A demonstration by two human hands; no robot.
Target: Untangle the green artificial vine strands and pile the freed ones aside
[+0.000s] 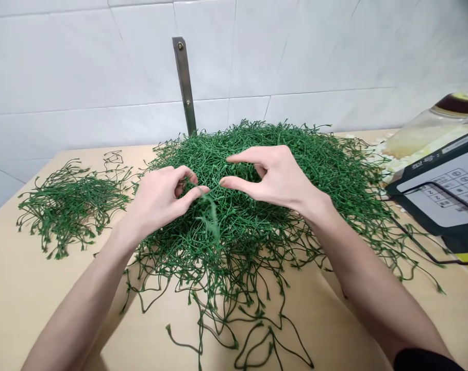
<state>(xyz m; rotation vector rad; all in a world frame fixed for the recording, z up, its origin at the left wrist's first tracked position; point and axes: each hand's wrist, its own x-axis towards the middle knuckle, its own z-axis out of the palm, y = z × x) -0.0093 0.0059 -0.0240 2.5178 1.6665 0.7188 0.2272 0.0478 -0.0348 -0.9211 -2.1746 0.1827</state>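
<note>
A large heap of thin green plastic stems [315,154] with small branched tips covers the middle of the table. My left hand [168,193] is at the heap's left part, thumb and forefinger pinched on a green stem, which is blurred below the fingertips. To its right, my right hand [272,175] hovers over the heap with thumb and forefinger apart and nothing visible between them; its other fingers are mostly hidden. A smaller pile of green stems [73,206] lies to the left.
Loose stems spread over the wooden table [21,288] toward the front. At right are a black-edged box [446,190], a clear jar [423,129] and pale small pieces. A metal strip [184,82] stands against the tiled wall.
</note>
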